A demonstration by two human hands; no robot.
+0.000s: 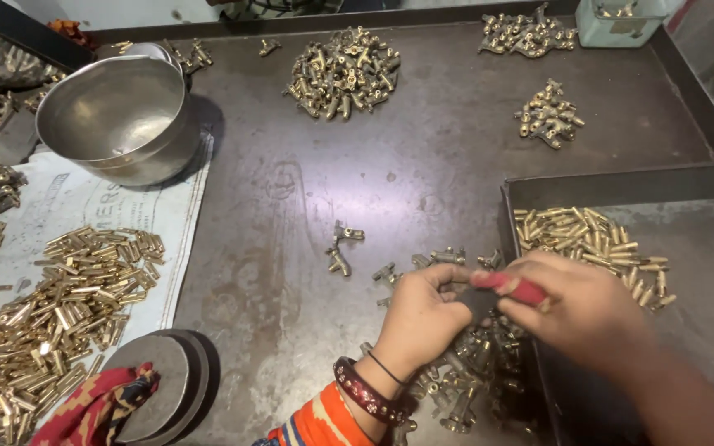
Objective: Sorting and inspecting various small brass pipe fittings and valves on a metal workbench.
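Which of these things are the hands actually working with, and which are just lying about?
In hand:
left hand
right hand gripping red-handled tool
brass fittings pile under the hands

Lying about:
steel bowl
brass pins heap
far fittings pile
round discs

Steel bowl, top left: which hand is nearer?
Left. The left hand is at bottom centre, well down and right of the steel bowl. The right hand, gripping a red-handled tool, sits further right, by the tray of brass pins.
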